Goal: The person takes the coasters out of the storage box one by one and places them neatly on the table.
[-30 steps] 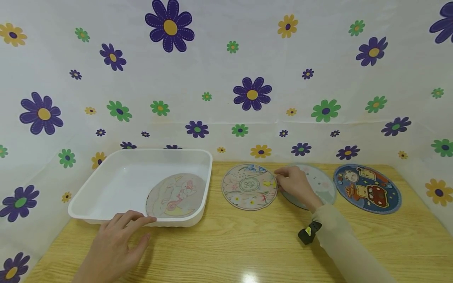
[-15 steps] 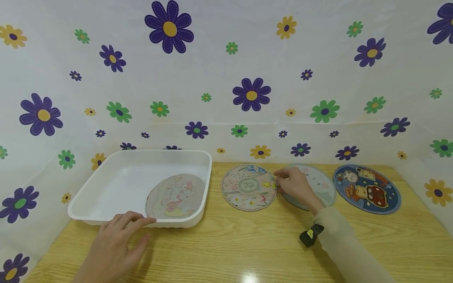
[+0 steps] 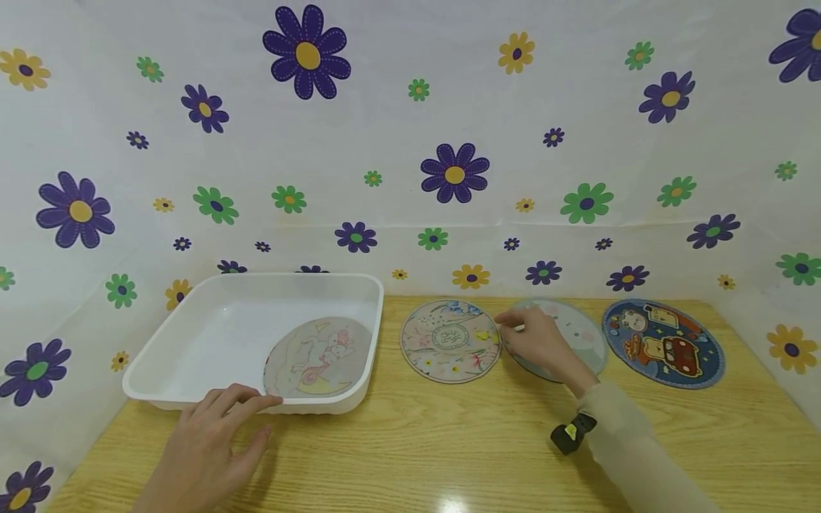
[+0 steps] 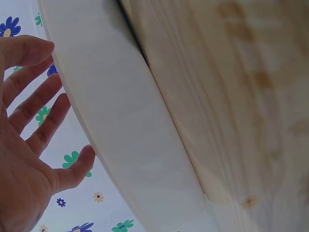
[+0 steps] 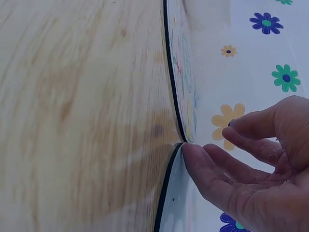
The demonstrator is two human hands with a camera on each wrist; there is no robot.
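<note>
At the front rim of a white plastic basin [image 3: 192, 342], my left hand [image 3: 208, 438] rests its fingertips with the fingers loosely bent. The left wrist view shows the thumb and fingers of this hand [image 4: 34, 121] spread along the basin's outer edge [image 4: 111, 116]. A round mat with a pastel unicorn picture [image 3: 321, 356] leans inside the basin. My right hand [image 3: 537, 342] is over a pale grey-blue round mat [image 3: 586, 342], its fingertips at the border with a floral round mat [image 3: 442, 356]. In the right wrist view one fingertip touches the pale mat's edge [image 5: 176, 208]; nothing is pinched.
A dark blue round mat with a bear and red car [image 3: 667, 349] lies at the right on the wooden table [image 3: 410, 442]. Behind hangs a white cloth [image 3: 385, 128] printed with flowers. A black strap device [image 3: 573, 432] sits on the right wrist.
The right wrist and forearm have shifted slightly to the right, while the fingertips stay at the border between the two mats. The left hand and the mats hold their places.
</note>
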